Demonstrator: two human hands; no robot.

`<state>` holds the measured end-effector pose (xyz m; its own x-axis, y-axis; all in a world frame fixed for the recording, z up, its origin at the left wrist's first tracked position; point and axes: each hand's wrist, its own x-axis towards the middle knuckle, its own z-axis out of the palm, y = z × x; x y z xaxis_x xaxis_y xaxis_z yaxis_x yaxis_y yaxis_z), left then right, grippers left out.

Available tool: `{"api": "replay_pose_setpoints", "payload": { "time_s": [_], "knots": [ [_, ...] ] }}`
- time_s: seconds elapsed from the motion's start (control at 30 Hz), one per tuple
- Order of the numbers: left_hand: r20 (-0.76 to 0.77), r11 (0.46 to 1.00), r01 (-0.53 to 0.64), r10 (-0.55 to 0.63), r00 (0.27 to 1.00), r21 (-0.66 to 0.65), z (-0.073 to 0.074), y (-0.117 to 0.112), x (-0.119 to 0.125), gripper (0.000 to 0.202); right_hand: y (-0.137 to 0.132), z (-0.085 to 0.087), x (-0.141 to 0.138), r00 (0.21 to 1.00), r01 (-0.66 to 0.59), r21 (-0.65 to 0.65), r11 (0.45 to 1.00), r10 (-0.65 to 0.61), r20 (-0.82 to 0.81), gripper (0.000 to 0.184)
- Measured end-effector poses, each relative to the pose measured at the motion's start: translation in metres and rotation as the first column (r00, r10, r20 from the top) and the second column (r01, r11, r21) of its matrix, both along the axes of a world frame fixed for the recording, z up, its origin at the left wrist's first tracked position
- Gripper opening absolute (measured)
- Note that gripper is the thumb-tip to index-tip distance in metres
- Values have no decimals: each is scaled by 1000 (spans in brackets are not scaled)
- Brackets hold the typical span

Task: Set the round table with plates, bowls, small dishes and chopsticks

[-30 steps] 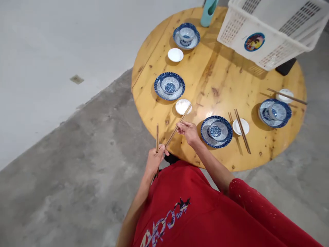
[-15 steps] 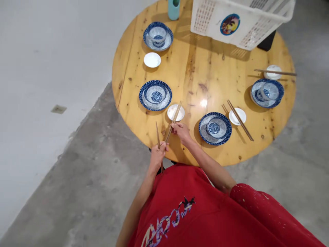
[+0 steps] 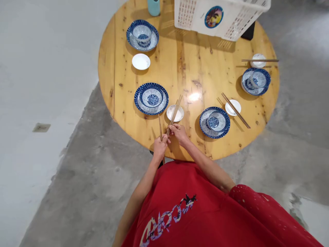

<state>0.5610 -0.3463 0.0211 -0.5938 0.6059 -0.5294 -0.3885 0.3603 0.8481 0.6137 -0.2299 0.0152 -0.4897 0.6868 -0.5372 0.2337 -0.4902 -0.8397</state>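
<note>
My left hand point(image 3: 160, 145) is closed round chopsticks point(image 3: 160, 125) that point up and away from me; how many it holds is unclear. Close beside it, my right hand point(image 3: 179, 133) pinches a pair of chopsticks point(image 3: 177, 107) near their lower ends, where the left fingers also seem to touch them. The far part of this pair slants over a small white dish point(image 3: 180, 114). Left of that dish is a blue-patterned plate point(image 3: 137, 99) with a matching bowl point(image 3: 153, 98) on it. Another plate point(image 3: 204, 132) with a bowl point(image 3: 217, 122) stands right of my hands.
Across the round wooden table point(image 3: 187, 73), a white plastic basket point(image 3: 195, 15) stands near a turquoise container point(image 3: 153, 7). Chopsticks point(image 3: 235, 110) rest across a small dish point(image 3: 233, 107) at right, with another such set beyond. A white dish point(image 3: 141, 61) lies at left below a further plate and bowl.
My two hands have come closer together, the right one now lower on the pair of chopsticks. The camera view has shifted, so the basket and far dishes appear further left.
</note>
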Motion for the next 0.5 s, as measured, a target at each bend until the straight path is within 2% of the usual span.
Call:
{"api": "replay_pose_setpoints", "payload": {
  "time_s": [0.27, 0.5],
  "knots": [
    [13, 1000, 24, -24, 1000, -3, -3, -1, -9, 32, -2, -6, -4, 1000, -2, 102, 995, 0, 26, 30],
    [7, 999, 49, -49, 999, -4, -4, -3, -11, 39, 0, -3, -6, 997, -61, 95, 994, 56, 55, 32]
  ]
}}
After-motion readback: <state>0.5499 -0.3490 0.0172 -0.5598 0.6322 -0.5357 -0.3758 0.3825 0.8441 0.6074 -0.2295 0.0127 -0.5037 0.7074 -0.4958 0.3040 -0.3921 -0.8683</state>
